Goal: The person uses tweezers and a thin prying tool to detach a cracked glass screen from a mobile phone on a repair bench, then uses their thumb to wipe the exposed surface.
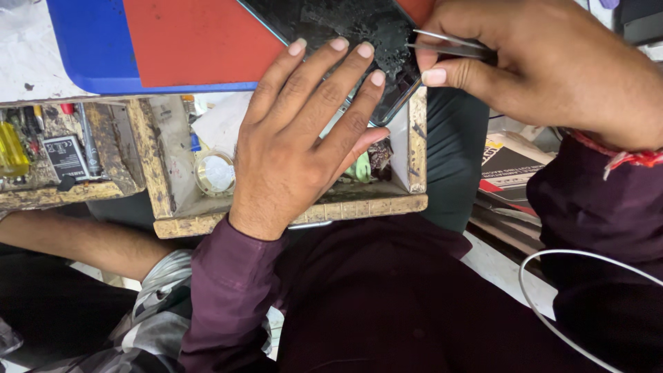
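— The phone (345, 34) lay on the red mat (193, 41) at the table's edge, above the open wooden drawer (290, 211).
— And the hands?
— Left hand (297, 138) flat, fingers spread, pinning it; right hand (545, 62) pinching tweezers (445, 43) at its side.
— Risk?
— I'd guess a slipping tip could scratch the panel.

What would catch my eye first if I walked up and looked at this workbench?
Probably the left hand, spread flat at the centre, fingers pressing a dark, smeared phone panel against the red mat. At upper right, the right hand pinches metal tweezers with their tips at the panel's edge. Below the mat, an open wooden drawer holds small parts, including a round clear-lidded tin.
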